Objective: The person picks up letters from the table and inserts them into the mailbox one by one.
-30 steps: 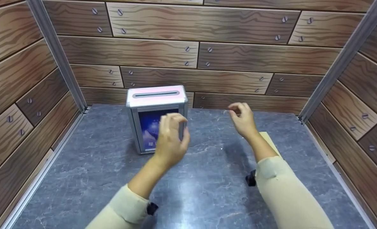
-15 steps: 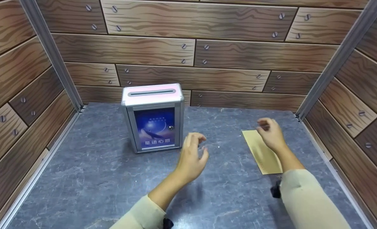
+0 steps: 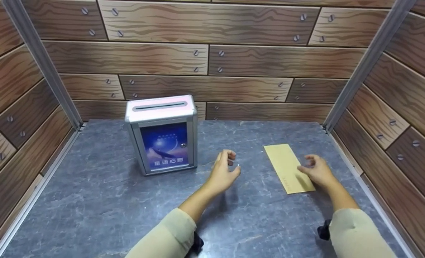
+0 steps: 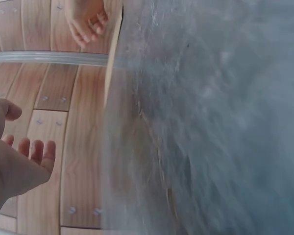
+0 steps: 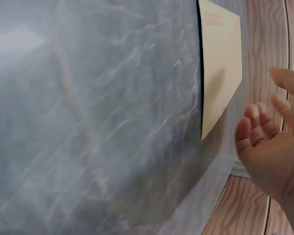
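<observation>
A yellow-brown paper envelope [image 3: 282, 166] lies flat on the grey marbled table, right of centre. Faint reddish print shows on the envelope [image 5: 218, 63] in the right wrist view. My right hand [image 3: 319, 173] hovers at the envelope's right edge, fingers loosely bent and nothing in them. Between the envelope and a silver metal box [image 3: 164, 143] is my left hand [image 3: 222, 173], raised over the table with relaxed fingers, also holding nothing. The box stands upright, with a slot [image 3: 159, 106] in its top and a small lock [image 3: 183, 145] on its blue picture front.
Wood-plank-patterned walls [image 3: 252, 61] enclose the table [image 3: 101, 208] at the back and both sides. Grey metal posts [image 3: 363, 68] mark the back corners. Each sleeve carries a small black device [image 3: 324, 229] near the wrist.
My right hand has moved right and nearer to me, uncovering the envelope. My left hand has moved right, away from the front of the box. The head view has shifted slightly.
</observation>
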{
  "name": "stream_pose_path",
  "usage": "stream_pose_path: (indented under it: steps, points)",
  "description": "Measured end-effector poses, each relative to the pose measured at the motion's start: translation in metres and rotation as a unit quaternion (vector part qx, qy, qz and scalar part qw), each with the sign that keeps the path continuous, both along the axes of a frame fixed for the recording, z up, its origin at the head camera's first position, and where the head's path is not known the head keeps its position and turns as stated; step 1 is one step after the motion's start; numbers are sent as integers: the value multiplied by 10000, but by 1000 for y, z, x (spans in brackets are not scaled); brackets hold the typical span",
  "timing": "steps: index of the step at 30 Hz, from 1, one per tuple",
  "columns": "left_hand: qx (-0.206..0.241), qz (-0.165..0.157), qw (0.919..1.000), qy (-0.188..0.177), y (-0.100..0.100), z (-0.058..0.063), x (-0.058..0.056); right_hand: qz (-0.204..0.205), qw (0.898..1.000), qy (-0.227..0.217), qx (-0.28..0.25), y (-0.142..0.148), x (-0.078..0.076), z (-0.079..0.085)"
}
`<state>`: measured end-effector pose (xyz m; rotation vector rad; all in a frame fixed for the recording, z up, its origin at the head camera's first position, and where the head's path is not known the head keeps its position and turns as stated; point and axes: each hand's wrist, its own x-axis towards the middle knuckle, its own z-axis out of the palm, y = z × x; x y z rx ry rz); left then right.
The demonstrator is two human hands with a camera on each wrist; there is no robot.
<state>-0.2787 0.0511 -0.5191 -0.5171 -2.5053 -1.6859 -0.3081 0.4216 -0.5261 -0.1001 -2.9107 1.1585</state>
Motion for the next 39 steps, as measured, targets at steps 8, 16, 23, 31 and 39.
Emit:
stream_pose_path:
  steps: [8, 16, 23, 31, 39]
  points:
    - [-169, -243, 9995, -144, 29, -10, -19, -94, 9918, -1242, 273, 9, 20, -3]
    - [-346, -274, 9979, -466, 51, -15, -40, -83, 9878, -1382, 709, 1, 27, -3]
    - [-323, -283, 9972, -612, 63, -17, -57, -136, 9858, -1447, 842, -6, 28, 0]
    - [123, -353, 9940, -1031, 69, -34, -76, -289, 9889, -1351, 556, -8, 28, -6]
    - [635, -443, 9825, -1693, 68, -42, -84, -357, 9936, -1066, -144, -4, 33, -15]
